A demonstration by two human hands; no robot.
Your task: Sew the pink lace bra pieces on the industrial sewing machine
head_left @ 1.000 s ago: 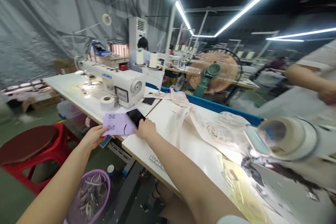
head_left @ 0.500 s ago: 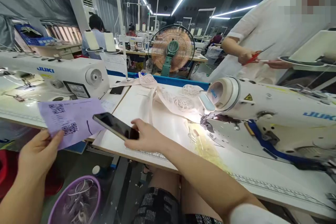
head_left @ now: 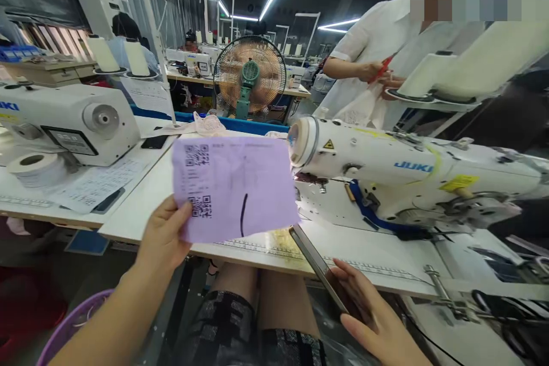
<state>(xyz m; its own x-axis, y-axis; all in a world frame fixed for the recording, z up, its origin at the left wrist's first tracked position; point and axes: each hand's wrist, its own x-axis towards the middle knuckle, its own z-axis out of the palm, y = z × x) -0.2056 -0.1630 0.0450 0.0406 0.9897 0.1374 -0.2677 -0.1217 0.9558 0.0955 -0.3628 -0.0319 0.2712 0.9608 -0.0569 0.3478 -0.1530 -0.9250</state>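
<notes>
My left hand (head_left: 165,234) pinches the left edge of a purple paper sheet (head_left: 240,183), which is printed with QR codes and carries a dark pen stroke. The sheet is held up over the white sewing table (head_left: 141,206) and covers most of the fabric behind it. In my right hand (head_left: 369,309) is a smartphone (head_left: 319,269), tilted and seen nearly edge-on, just past the table's front edge. Its screen is mostly turned from view. Some pale lace fabric (head_left: 209,124) shows above the sheet.
A JUKI sewing machine (head_left: 364,166) stands at the right, another sewing machine (head_left: 72,120) at the left. A second phone (head_left: 154,141), written papers (head_left: 103,180) and a white roll (head_left: 36,166) lie on the left. Behind are a fan (head_left: 250,77) and a person with red-handled scissors (head_left: 384,68).
My left hand has brought the purple sheet rightward, in front of the fabric. My right hand has moved right and down with the smartphone. The view has turned to the right.
</notes>
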